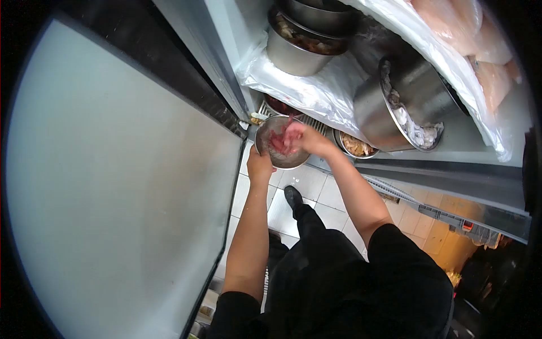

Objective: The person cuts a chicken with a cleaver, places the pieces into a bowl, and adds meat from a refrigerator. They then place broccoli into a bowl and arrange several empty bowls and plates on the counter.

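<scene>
Bowl: metal bowl point(289, 161), in front of the wire shelf point(319, 125) near the left end of its front edge, above the floor tiles point(305, 179); can't tell if the rim touches the shelf edge.
Bowl contents: red meat point(276, 143), loose strands or strips, in the middle of the bowl; the rest of the inside mostly bare metal.
Left grip: left hand point(260, 166) clamped on the bowl at its near-left rim, some fingertips showing below the near edge.
Right grip: right hand point(298, 137) over the bowl, at the meat; fingers blurred, can't tell if pinched or apart.
Bowl handling: probably light, stiff, smooth wall; wet or greasy metal would slip. Best hold: thumb over rim, fingers underneath; one-sided hold likely lets it tip.
Meat handling: likely soft, limp, slippery, easy to tear or drop strands. Best hold: gather from below with cupped fingers, not by one end.
Nearby: container of pale pieces point(358, 146) just right of the bowl, by the shelf's front edge; keep elbow clearance.
</scene>
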Demonstrator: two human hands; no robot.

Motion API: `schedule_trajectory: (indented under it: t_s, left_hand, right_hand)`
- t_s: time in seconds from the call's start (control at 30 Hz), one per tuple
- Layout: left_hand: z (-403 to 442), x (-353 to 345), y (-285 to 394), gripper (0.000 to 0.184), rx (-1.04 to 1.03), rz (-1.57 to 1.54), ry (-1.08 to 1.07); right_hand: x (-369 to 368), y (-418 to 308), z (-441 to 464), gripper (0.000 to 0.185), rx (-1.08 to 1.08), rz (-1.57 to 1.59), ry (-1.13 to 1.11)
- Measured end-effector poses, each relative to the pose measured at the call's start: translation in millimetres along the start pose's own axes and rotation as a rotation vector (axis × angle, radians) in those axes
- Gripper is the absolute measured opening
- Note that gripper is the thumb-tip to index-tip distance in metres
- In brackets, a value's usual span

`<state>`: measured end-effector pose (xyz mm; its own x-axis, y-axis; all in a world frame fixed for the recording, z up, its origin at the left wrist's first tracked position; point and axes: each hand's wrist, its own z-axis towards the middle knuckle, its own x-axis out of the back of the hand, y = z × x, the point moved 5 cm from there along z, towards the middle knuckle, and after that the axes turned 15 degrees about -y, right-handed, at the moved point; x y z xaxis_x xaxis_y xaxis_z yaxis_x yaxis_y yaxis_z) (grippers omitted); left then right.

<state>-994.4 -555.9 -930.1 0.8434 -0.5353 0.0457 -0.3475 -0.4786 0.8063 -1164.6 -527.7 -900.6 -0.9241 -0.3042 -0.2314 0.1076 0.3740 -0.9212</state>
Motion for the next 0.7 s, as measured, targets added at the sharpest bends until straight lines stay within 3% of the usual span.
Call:
schedule_trajectory:
  t_s: [0.03,0.1,0.13,0.27,0.33,0.43,0.5,0.57,0.6,0.67,0.7]
  left_hand:
    - [-0.9,-2.3,0.0,0.031,-0.002,0.012,-0.007]
    - [-3.5,-2.2,-0.5,0.029,-0.041,0.060,0.056]
    - [-2.0,-3.0,-2.7,0.029,-0.041,0.039,0.045]
    - [-1.2,-5.1,-11.3,0.030,-0.060,0.039,0.057]
    - [-0.6,-7.1,-16.8,0.033,-0.087,0.005,0.038]
    - [-1.6,-6.3,-16.2,0.033,-0.081,0.008,0.073]
    - [-1.5,-1.9,-10.1,0.032,-0.082,0.006,0.072]
    - [-3.8,0.5,-5.0,0.032,-0.082,-0.014,0.073]
    - [-5.0,1.8,-2.0,0.031,-0.058,0.047,0.088]
    - [-4.9,3.1,2.5,0.030,-0.036,0.113,0.099]
    - [-3.9,2.9,3.4,0.030,-0.028,0.127,0.079]
  right_hand:
    - [-7.9,-1.7,-2.1,0.017,0.008,0.006,0.010]
    - [-21.3,-10.2,-7.4,0.016,-0.144,-0.803,0.085]
    - [-16.4,-5.6,-3.2,0.012,-0.248,-0.510,0.087]
    - [4.1,-45.9,14.2,0.016,0.012,-0.555,0.363]
    - [21.9,-72.0,18.2,0.029,0.067,-0.978,0.738]
    - [48.5,-59.4,22.1,0.039,0.243,-1.143,0.800]
    - [47.4,-51.0,23.5,0.038,0.218,-1.014,0.819]
    - [31.3,-60.9,15.1,0.040,-0.094,-1.161,0.899]
    - [24.3,-45.2,14.6,0.040,-0.091,-1.169,0.894]
    - [16.9,-5.3,11.7,0.040,-0.264,-1.501,1.176]
    - [18.4,-7.5,13.6,0.040,-0.263,-1.499,1.178]
